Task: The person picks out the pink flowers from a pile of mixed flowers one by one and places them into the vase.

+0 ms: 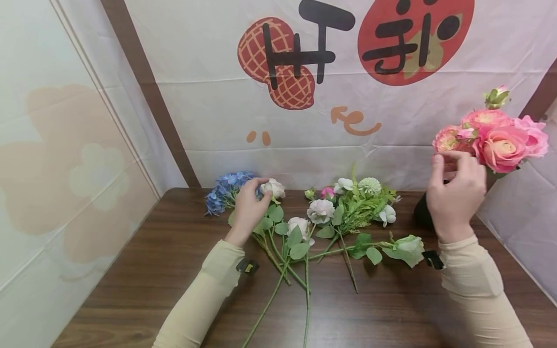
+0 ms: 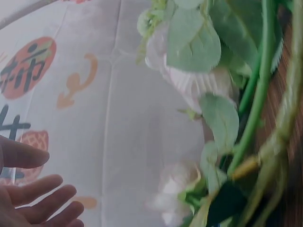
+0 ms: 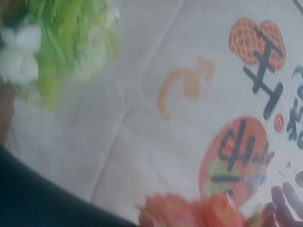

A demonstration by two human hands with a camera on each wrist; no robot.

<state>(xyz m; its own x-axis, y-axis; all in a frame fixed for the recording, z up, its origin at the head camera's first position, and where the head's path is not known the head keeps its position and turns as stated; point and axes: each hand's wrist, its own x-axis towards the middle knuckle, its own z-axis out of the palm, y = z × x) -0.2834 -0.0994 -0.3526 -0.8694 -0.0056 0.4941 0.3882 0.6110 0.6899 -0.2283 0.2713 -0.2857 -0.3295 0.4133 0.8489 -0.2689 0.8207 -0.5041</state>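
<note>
In the head view my left hand (image 1: 251,207) is above the table beside a blue hydrangea (image 1: 228,191) and a white rose (image 1: 274,188). Its fingers (image 2: 47,203) look loosely bent in the left wrist view, with nothing between them. My right hand (image 1: 459,193) is raised at the near side of a bunch of pink roses (image 1: 502,147), above a dark vase (image 1: 422,212) it partly hides. Fingertips (image 3: 283,203) show spread near blurred pink blooms (image 3: 177,213) in the right wrist view; whether they touch a petal is unclear.
Pale pink roses (image 1: 321,211) and green sprays (image 1: 367,205) lie mid-table, with crossing stems towards the front. A whitish-green rose (image 1: 409,247) lies near my right wrist. Behind the brown wooden table (image 1: 174,270) hangs a printed cloth (image 1: 209,106).
</note>
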